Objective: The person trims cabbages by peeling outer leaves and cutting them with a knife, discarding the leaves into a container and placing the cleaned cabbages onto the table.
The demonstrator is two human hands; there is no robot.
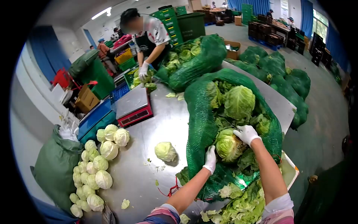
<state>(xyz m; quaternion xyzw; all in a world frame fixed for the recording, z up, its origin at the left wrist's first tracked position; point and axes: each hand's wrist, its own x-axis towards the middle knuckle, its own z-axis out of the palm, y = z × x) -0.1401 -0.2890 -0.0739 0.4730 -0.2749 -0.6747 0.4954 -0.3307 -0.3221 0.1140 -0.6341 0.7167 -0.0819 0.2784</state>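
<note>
A green mesh bag (199, 123) lies open on the metal table with several leafy cabbages inside. My right hand (247, 135), in a white glove, curls its fingers over the upper right side of a cabbage (228, 146) with browned outer leaves. At that cabbage's left, by the bag's edge, my gloved left hand (210, 160) rests with its fingers stretched out; its fingertips are partly hidden. Behind them in the bag sits a larger cabbage (239, 102). A trimmed cabbage (165, 152) stands alone on the table to the left.
Trimmed pale cabbages (100, 163) are grouped at the table's left. A red scale (135, 105) stands farther back. Loose leaves (242, 205) pile up at the near edge. Across the table a co-worker (151, 35) handles cabbage beside another mesh bag (201, 61). Full bags (285, 86) lie at right.
</note>
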